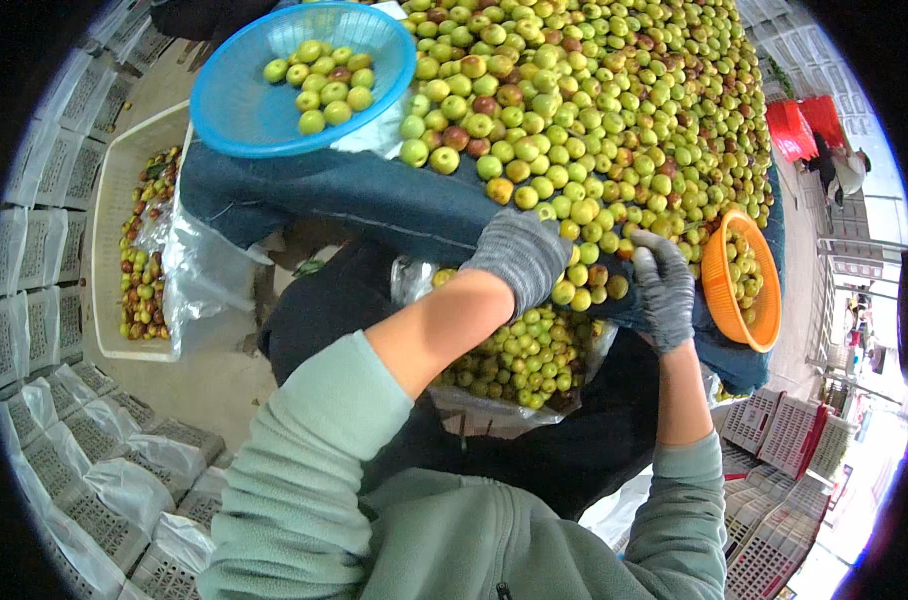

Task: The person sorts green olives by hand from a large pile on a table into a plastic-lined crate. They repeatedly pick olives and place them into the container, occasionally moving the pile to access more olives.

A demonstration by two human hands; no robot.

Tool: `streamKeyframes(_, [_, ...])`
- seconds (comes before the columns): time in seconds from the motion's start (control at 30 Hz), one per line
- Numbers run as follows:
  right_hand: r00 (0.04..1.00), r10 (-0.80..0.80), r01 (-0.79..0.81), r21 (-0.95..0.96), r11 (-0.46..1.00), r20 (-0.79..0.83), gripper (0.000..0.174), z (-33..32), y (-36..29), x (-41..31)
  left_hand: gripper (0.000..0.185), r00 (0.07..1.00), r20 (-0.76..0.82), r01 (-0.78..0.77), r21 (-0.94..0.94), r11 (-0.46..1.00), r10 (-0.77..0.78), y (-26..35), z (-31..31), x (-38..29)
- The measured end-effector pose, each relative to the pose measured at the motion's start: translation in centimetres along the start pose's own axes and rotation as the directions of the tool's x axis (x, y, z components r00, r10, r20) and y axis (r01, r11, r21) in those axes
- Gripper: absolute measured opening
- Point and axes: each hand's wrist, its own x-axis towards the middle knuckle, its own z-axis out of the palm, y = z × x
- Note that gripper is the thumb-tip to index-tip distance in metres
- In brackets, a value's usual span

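Green jujube-like fruits, some with brown patches, lie heaped on a table covered in dark blue cloth. My left hand, in a grey knit glove, is palm down at the heap's near edge; its fingertips are hidden among the fruits. My right hand, gloved too, stands to the right of a small group of fruits at the table edge, its fingers slightly bent and apart, nothing seen in it. Below the edge, between my legs, a container lined with clear plastic holds many green fruits.
A blue plastic basket with several fruits sits at the table's left corner, an orange basket at the right. A white crate of browner fruits stands on the floor at left. Stacked crates line both sides. A person is far right.
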Motion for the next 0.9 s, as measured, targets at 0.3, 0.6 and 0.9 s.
streamKeyframes(0.3, [0.899, 0.001, 0.355, -0.729, 0.585, 0.437, 0.019, 8.1, -0.8, 11.2, 0.022, 0.985, 0.122, 0.119, 0.035, 0.992, -0.123, -1.0, -0.5, 4.9])
streamKeyframes(0.6, [0.846, 0.193, 0.241, -0.681, 0.692, 0.496, 0.022, 8.8, -2.4, 14.0, 0.026, 0.939, 0.040, 0.344, -0.191, 0.920, -0.342, -4.3, -1.7, 8.0])
streamKeyframes(0.9, [0.950, -0.283, 0.257, 0.182, 0.949, 0.135, 0.030, 5.0, -2.2, 13.6, 0.041, 0.894, 0.370, 0.137, -0.763, -0.632, -0.252, -5.2, -2.3, 10.2])
